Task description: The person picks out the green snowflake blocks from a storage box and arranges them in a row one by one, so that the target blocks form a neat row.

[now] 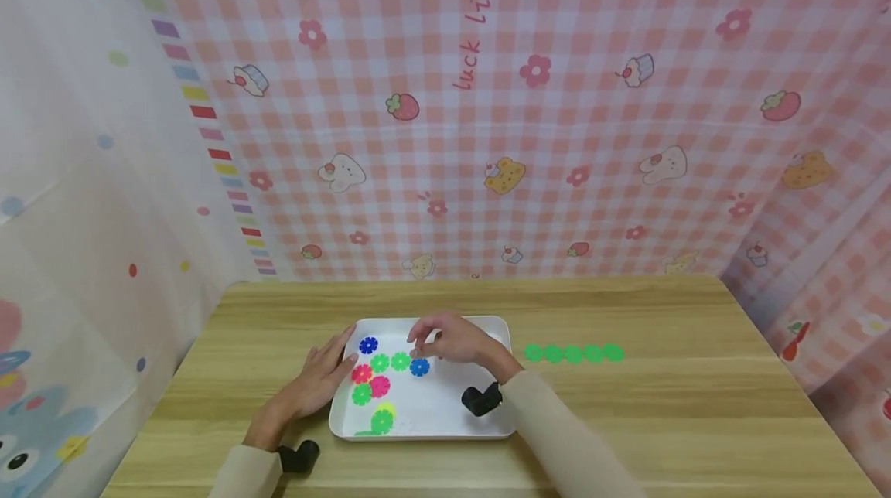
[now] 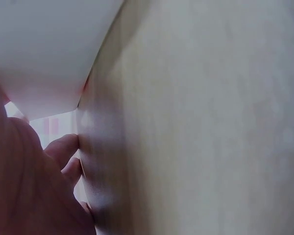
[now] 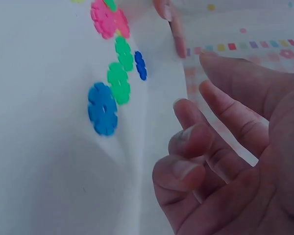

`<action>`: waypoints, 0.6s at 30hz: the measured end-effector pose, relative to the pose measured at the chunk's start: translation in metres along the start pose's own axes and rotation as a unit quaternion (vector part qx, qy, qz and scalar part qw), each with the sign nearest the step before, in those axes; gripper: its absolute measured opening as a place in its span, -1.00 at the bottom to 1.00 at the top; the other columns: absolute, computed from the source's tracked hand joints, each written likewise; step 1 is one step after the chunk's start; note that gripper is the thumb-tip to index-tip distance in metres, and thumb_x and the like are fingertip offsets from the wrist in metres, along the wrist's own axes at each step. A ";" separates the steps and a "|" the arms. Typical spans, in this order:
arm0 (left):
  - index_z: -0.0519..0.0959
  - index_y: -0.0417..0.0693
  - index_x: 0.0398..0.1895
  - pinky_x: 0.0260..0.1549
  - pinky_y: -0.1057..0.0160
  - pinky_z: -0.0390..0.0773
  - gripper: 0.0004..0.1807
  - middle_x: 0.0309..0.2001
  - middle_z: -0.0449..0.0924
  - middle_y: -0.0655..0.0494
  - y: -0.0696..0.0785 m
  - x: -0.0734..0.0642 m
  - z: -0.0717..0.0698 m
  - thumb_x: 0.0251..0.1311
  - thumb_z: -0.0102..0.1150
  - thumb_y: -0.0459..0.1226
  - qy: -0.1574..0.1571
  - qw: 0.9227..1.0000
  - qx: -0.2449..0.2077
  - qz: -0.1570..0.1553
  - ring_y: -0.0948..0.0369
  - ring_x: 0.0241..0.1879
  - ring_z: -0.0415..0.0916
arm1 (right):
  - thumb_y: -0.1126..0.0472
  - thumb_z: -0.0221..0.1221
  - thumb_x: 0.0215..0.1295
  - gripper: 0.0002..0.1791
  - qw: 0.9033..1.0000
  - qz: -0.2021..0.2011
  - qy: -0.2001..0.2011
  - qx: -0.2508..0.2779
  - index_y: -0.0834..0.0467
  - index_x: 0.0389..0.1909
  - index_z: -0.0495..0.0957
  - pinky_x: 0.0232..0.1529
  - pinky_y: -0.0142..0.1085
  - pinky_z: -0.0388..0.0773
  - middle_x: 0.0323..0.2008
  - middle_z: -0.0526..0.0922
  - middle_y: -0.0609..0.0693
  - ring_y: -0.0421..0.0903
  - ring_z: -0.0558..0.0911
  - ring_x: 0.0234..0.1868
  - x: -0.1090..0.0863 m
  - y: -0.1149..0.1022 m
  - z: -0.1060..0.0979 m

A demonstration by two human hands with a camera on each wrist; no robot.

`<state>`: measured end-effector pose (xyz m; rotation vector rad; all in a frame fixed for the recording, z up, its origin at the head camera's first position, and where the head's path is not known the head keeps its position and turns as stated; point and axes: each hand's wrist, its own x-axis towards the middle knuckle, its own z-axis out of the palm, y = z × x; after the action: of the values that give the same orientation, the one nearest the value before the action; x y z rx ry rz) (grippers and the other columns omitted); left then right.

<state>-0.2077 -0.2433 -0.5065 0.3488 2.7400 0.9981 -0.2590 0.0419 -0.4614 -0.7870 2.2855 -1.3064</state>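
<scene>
Head view: the left hand (image 1: pixel 320 376), fingers extended, seemingly steadies the tray's (image 1: pixel 445 409) left edge, near gathered discs (image 1: pixel 380 387). Left wrist: fingers (image 2: pixel 63 148) touch the worktop (image 2: pixel 210 122). Right wrist: the right hand (image 3: pixel 240 196), loosely bent, pinches nothing near a blue disc (image 3: pixel 100 106).

Behind a pale wood-grained bench (image 1: pixel 710 390) hangs a pink-and-white gingham cloth (image 1: pixel 585 134) printed with strawberries (image 1: pixel 404 106), cupcakes (image 1: pixel 250 80), flowers (image 1: pixel 536 61) and the sideways words "luck life" (image 1: pixel 476 26). A strip of coloured dashes (image 1: pixel 203 112) borders a white, spotted cloth (image 1: pixel 90 196) on the left; more gingham (image 1: pixel 828 266) angles in on the right. The light seems soft, though the dim wrist views leave that uncertain
</scene>
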 end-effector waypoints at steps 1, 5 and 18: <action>-0.19 0.11 0.62 0.38 -0.35 -0.50 -0.28 0.58 -0.13 -0.15 0.000 0.000 0.000 0.54 -0.34 0.11 -0.001 1.000 0.000 0.000 -0.21 0.55 -0.28 | 0.23 0.33 0.27 -0.78 1.000 -0.003 0.002 -0.007 0.23 -0.11 0.65 -0.30 -0.36 0.50 -0.30 0.68 -0.09 -0.11 0.58 -0.26 0.003 0.000 0.004; -0.19 0.11 0.62 0.38 -0.35 -0.51 -0.27 0.58 -0.13 -0.15 0.000 0.000 0.000 0.54 -0.33 0.11 -0.003 1.000 -0.001 -0.003 -0.21 0.55 -0.28 | 0.19 0.34 0.26 -0.78 1.000 0.017 0.011 -0.022 0.15 -0.11 0.67 -0.10 -0.29 0.50 -0.20 0.68 -0.07 -0.13 0.56 -0.13 0.012 0.000 0.019; -0.18 0.11 0.62 0.38 -0.36 -0.49 -0.31 0.58 -0.11 -0.17 0.001 -0.002 -0.001 0.56 -0.36 0.08 0.002 1.000 0.005 0.002 -0.22 0.55 -0.26 | 0.19 0.43 0.15 -0.77 0.996 0.060 0.044 -0.038 0.03 -0.17 0.69 -0.15 -0.32 0.49 -0.28 0.59 -0.13 -0.19 0.49 -0.21 0.030 0.006 0.053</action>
<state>-0.2063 -0.2436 -0.5053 0.3546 2.7489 0.9886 -0.2530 -0.0090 -0.4941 -0.6168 2.4248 -1.2291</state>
